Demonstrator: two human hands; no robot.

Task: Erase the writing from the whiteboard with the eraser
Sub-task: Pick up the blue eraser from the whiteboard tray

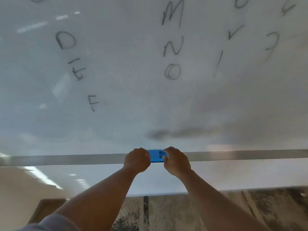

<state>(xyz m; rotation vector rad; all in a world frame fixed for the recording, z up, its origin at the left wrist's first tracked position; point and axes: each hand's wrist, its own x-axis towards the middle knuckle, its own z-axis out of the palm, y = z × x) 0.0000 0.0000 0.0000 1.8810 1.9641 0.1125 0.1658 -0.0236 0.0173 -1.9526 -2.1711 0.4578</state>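
Blue eraser sits on the metal tray beneath the whiteboard, pinched at its ends by the left hand and right hand, fingers seemingly curled. Blurry black letters cover the board above.

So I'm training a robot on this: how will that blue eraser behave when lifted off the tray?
The blue eraser looks like a rigid moulded block, so probably stiff. It seems small between both hands, so likely light. Its flat shape on the tray shouldn't roll.
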